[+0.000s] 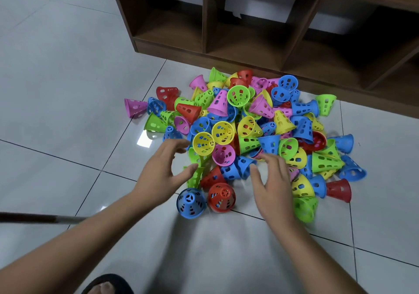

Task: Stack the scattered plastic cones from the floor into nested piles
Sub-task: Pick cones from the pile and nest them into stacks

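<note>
A heap of several perforated plastic cones (247, 121) in pink, blue, yellow, green and red lies on the white tiled floor. A blue cone (191, 203) and a red cone (221, 197) stand upright at the heap's near edge. A nested green stack (197, 171) lies on its side just beyond them. My left hand (162, 169) hovers with relaxed fingers beside that green stack, its thumb touching or nearly touching it. My right hand (272, 180) hovers open over the blue and red cones at the front, holding nothing.
A dark wooden shelf unit (260, 28) with open compartments stands right behind the heap. Bare tiles (56, 78) stretch to the left and toward me. A dark stick (34, 217) lies at the left edge. My foot in a black sandal (106, 285) shows at the bottom.
</note>
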